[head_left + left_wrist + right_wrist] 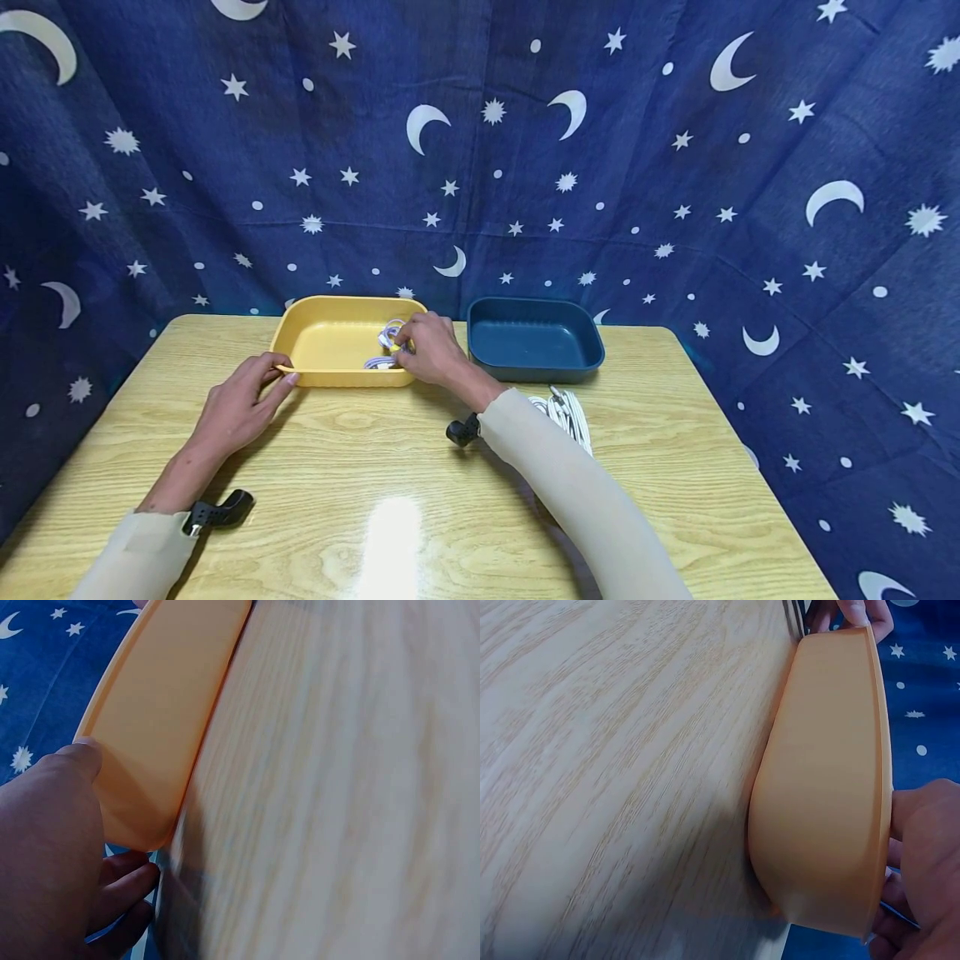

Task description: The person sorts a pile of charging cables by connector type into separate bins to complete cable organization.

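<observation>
My left hand (236, 408) grips the front left corner of a yellow bin (307, 379); the left wrist view shows the thumb (88, 756) on its rim and the other fingers beyond the end wall. My right hand (431, 346) reaches over the front right rim, its bent fingers down at a coiled purple-and-white cable (387, 333) with a yellow bit beside it. The fingertips seem to pinch the coil, though they partly cover it. Another purple coil (380, 363) lies by the bin's front wall. In the right wrist view, the bin wall (821, 787) hides what the right hand (934, 862) touches.
A dark blue bin (536, 371) stands right of the yellow one, nothing visible inside. Bundled white cables (573, 421) lie before it, partly behind my right forearm. A blue curtain (480, 150) with moons and stars hangs behind the wooden table (322, 492).
</observation>
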Demonstrator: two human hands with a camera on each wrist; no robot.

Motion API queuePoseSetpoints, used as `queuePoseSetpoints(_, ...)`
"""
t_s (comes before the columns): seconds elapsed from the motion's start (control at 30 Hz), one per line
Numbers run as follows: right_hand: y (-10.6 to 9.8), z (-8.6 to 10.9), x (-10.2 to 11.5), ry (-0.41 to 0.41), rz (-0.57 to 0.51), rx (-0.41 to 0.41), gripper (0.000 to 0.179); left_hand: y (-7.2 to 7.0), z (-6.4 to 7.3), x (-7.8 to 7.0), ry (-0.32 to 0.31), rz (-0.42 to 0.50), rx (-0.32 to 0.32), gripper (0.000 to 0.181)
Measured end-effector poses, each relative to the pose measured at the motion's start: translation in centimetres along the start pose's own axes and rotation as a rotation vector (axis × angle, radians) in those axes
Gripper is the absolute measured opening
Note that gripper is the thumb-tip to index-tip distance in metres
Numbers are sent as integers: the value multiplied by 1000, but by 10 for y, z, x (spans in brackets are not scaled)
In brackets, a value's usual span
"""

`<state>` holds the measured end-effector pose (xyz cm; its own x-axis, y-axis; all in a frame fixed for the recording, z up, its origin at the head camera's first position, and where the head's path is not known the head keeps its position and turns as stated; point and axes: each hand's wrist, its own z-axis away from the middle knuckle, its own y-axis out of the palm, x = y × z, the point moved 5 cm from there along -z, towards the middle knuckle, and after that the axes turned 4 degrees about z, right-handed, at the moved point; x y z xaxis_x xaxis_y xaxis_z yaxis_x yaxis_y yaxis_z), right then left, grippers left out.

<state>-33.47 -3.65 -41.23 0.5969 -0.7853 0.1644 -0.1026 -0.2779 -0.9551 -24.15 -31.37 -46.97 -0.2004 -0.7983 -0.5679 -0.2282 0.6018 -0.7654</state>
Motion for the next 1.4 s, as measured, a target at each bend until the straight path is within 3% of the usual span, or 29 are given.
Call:
queuePoseSetpoints(0.3, -1, 2, -2, -6, -21, -15, 18, -1, 0, -1, 9, -2, -5, 34)
queuePoseSetpoints(0.63, -16, 13, -3, -2, -138, -29, 21, -2, 1, -2, 4, -2, -9, 35)
queuePoseSetpoints(1.03, -24, 37, 0, -18, -183, -59, 20, 0, 2, -1, -18, -13, 1, 35)
queuePoseSetpoints(1.4, -37, 62, 5, -49, -306, -131, 21, -3, 0, -4, 22, 12, -21, 31)
